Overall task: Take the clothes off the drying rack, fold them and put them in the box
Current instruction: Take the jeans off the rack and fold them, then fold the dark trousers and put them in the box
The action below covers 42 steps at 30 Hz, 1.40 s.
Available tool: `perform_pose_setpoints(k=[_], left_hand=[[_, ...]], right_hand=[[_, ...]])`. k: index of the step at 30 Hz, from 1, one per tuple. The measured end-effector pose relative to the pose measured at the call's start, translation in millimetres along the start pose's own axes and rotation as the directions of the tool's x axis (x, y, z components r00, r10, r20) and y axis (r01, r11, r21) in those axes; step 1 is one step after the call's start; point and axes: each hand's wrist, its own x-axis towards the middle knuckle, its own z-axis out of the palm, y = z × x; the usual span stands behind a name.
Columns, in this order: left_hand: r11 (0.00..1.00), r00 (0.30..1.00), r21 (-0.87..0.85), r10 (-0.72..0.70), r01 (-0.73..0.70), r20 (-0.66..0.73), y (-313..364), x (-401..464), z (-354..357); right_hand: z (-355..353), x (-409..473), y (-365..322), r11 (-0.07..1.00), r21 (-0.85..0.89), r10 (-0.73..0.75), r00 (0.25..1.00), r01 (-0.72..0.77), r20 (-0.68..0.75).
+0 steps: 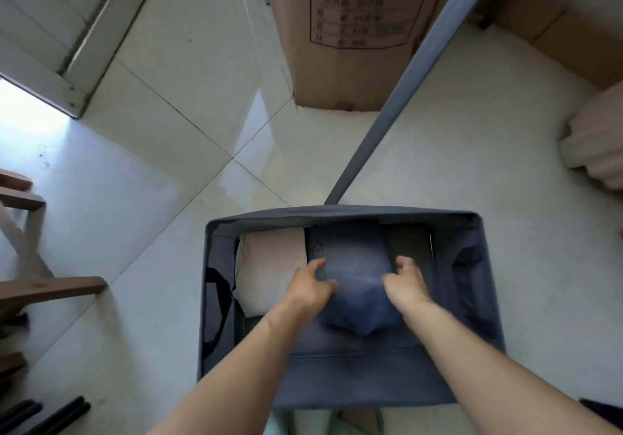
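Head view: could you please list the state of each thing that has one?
Fabric box: open-topped, on the floor.
Blue jeans: folded, inside the box.
Cream garment: folded, in the box, left of the jeans.
Left hand: on the jeans.
Right hand: on the jeans.
Cardboard carton: standing upright.

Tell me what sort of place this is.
Probably a home utility or storage room. Glossy white floor tiles, a tall brown cardboard carton standing against the wall, and a grey fabric storage box where both hands press folded blue denim beside a folded cream garment.
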Motion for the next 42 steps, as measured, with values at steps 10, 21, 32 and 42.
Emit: perform_pose_setpoints(k=[10, 21, 32, 42], left_hand=[[0.985, 0.986, -0.099, 0.150, -0.143, 0.066, 108, -181, -35], [0.944, 0.944, -0.109, 0.321, -0.312, 0.077, 221, -372, -92], [0.779, 0.771, 0.059, 0.603, -0.625, 0.202, 311, -578, -134], [0.591, 0.560, 0.039, 0.738, -0.806, 0.376, 348, -700, -113]], right_hand=[[-81, -167, -80, 0.969, 0.245, -0.057, 0.992, 0.029, 0.108], [-192, -359, -155, 0.831, 0.537, -0.221, 0.972, 0.143, 0.083], [-308, -553, -188, 0.735, 0.504, -0.420, 0.888, 0.454, -0.188], [-389, -674, -152, 0.617, 0.432, -0.510, 0.752, 0.658, -0.418]])
